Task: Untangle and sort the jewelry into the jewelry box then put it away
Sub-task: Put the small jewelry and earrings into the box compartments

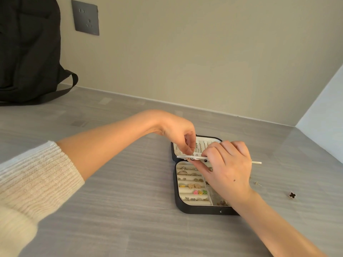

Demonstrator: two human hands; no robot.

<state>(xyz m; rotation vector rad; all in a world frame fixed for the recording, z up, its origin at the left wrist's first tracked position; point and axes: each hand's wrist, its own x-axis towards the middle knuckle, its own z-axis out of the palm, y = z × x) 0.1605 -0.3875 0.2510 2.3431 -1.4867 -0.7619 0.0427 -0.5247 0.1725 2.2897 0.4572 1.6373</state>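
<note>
A small black jewelry box (pixel 187 207) lies open on the grey table, with a cream lining. Its lower half holds rows of rings and earrings, some coloured. A thin cream insert panel (pixel 187 157) is raised across the hinge, studded with earrings. My right hand (pixel 227 169) grips that panel from the right and covers part of the box. My left hand (pixel 181 137) pinches a small piece at the panel's upper face; the piece itself is too small to make out. The lid half (pixel 203 140) holds thin chains.
Loose pieces lie right of the box: a black clover earring (pixel 292 194), small gold studs (pixel 257 183) and a thin white stick (pixel 257 162). A black backpack (pixel 27 51) stands at the far left against the wall, below a dark wall socket (pixel 85 18).
</note>
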